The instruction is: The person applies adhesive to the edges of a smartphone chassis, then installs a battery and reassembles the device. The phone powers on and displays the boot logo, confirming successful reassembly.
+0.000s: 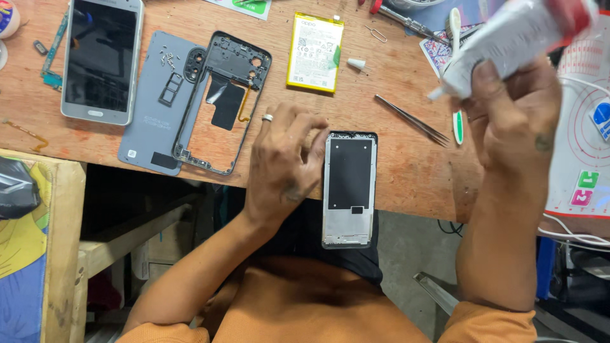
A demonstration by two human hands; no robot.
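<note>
My left hand (284,159), with a ring on one finger, pinches the upper left edge of an opened phone body (349,188) that overhangs the wooden table's front edge (406,184); the phone's metal inside with a black patch faces up. My right hand (515,114) is raised at the upper right and grips a white tube with a red end (515,35), its thin nozzle pointing down and left.
On the table lie a yellow battery (314,52), a black mid frame (222,101) over a grey back cover (149,121), a silver phone (101,57), tweezers (412,119), a white cap (356,63) and a white mat (581,146) at right.
</note>
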